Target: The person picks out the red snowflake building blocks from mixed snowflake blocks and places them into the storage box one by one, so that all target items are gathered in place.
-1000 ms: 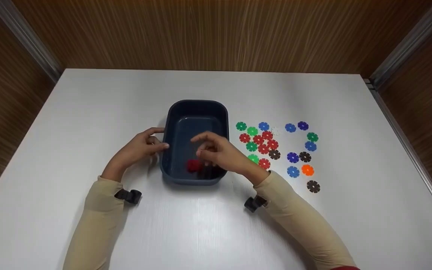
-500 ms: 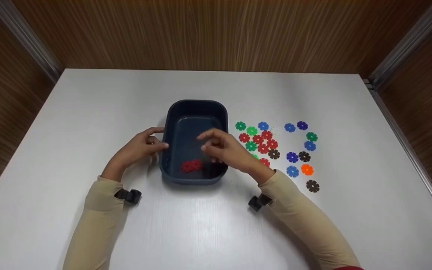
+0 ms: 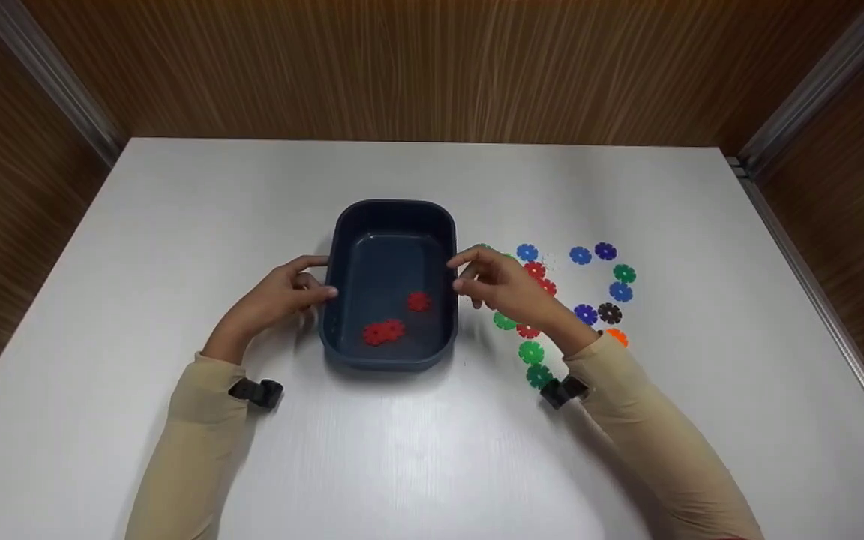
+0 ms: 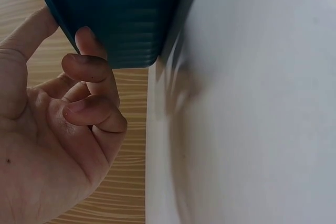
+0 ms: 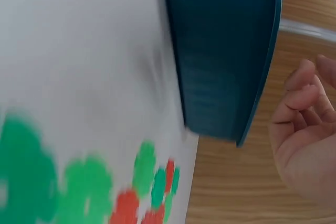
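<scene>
A dark blue plastic tub [image 3: 391, 264] stands on the white table, with several red flower-shaped discs [image 3: 418, 301] on its floor; two of them overlap near its front left. My left hand [image 3: 274, 296] holds the tub's left side, thumb at the rim and the other fingers bent by the outer wall. In the left wrist view the bent fingers [image 4: 94, 77] show close to that wall. My right hand [image 3: 507, 289] hovers at the tub's right rim, its fingers loosely bent with nothing between them. Part of the disc group on the table is hidden beneath it.
Right of the tub lie several flower discs: light green [image 3: 531, 352], dark green [image 3: 539, 376], blue [image 3: 580, 256], purple [image 3: 586, 314], brown [image 3: 610, 313] and orange [image 3: 617, 337]. Wood-grain panels [image 3: 417, 71] border the table's back and sides.
My right hand has moved right, from over the tub to its right rim. Another red disc now shows inside the tub. My left hand has stayed in place.
</scene>
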Tool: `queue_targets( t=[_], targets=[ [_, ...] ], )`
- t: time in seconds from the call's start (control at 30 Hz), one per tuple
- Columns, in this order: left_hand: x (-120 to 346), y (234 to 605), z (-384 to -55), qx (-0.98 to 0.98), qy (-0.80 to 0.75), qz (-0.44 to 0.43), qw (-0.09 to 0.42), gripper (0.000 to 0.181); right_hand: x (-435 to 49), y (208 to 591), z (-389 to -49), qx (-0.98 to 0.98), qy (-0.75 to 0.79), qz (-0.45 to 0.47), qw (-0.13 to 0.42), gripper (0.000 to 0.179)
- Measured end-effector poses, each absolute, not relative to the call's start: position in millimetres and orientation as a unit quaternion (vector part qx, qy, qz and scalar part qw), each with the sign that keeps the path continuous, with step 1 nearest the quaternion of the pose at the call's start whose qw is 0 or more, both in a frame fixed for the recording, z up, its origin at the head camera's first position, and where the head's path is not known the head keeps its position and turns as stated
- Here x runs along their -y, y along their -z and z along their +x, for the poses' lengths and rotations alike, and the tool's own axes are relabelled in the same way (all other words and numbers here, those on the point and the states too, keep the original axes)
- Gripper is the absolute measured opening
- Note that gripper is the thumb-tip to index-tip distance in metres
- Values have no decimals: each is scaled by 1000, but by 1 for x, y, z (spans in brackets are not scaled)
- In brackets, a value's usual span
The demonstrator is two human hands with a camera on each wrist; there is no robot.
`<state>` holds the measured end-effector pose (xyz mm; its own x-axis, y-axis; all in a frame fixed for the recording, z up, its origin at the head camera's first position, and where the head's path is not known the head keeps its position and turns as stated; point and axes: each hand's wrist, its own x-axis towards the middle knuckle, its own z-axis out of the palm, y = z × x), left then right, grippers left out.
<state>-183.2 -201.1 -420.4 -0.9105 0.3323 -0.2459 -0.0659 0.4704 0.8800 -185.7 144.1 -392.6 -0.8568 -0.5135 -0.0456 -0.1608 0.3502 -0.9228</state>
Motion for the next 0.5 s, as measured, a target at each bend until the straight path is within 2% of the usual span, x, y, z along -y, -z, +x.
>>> queue_targets(
  t=[0.27, 0.5],
  targets=[
    [199, 420, -184, -838, -504, 80, 194, 59, -180, 399, -192, -860, 428, -222, 168, 31],
    [200, 420, -183, -837, -506, 75, 195, 59, -202, 403, -193, -878, 393, -195, 194, 31]
  ],
)
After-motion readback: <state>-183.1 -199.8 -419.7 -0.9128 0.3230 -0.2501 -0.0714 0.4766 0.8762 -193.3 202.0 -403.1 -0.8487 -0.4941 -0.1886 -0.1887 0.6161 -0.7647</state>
